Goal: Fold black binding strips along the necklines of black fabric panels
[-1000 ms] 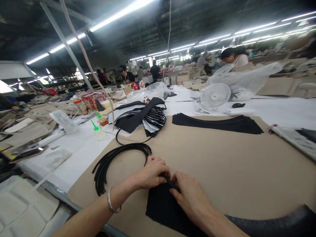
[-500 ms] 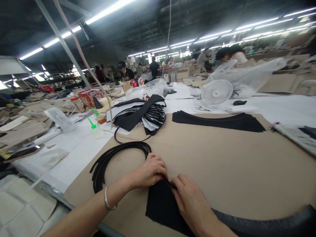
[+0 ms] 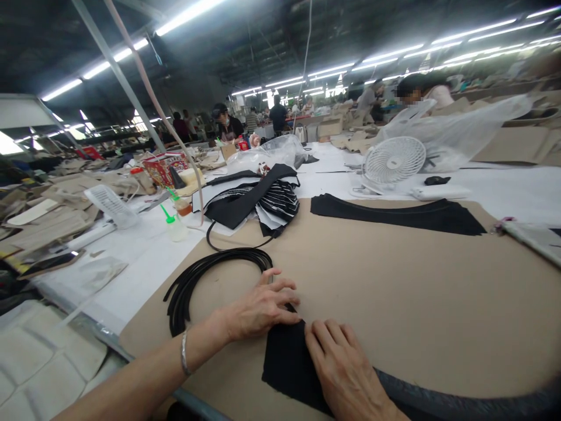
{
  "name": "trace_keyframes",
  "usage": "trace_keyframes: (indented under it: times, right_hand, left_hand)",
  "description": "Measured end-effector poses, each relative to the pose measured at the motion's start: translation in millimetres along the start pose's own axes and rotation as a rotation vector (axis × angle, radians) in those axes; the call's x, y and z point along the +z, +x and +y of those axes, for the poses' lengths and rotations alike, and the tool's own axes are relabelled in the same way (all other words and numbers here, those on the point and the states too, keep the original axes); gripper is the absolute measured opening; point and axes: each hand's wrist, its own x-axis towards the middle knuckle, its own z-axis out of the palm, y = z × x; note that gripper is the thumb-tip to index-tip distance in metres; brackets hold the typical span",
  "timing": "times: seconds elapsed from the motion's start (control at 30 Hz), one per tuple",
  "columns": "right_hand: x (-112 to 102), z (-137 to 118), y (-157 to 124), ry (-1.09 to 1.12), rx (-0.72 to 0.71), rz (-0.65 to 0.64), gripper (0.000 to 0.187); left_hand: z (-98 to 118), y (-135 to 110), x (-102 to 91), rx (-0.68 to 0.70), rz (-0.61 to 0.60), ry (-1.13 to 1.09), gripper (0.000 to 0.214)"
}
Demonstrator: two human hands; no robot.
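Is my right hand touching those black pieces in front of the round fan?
Apart. The head view shows bare brown surface between the right hand and the black pieces in front of the round fan.

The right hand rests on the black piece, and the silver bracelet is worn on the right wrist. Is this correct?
Not quite: the head view shows the silver bracelet on the wrist of the left hand. The right hand does rest on the black piece.
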Motion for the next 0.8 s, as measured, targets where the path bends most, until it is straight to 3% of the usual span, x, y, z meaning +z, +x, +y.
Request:
trace_keyframes:
  times: [0.17,0.4,0.6,0.8]
  right_hand:
    - [-1.4,3.8,4.2,0.015,-0.009,-0.031,0.030]
    - [1.5,7.4,8.2,0.164,0.103,-0.122,0.028]
    - [8.5,3.7,13.0,0.147,0.091,-0.103,0.034]
    - [10.3,4.2,13.2,0.079,0.043,-0.073,0.035]
  left_hand:
    - [4.8,-3.9,7.8,0.000,0.108,0.043,0.031]
    - [10.9,-16.5,23.7,-0.221,0.400,-0.135,0.033]
    - [15.7,-29.5,29.8,-0.209,0.382,-0.091,0.030]
    - [22.3,-28.3,30.4,-0.259,0.268,-0.036,0.031]
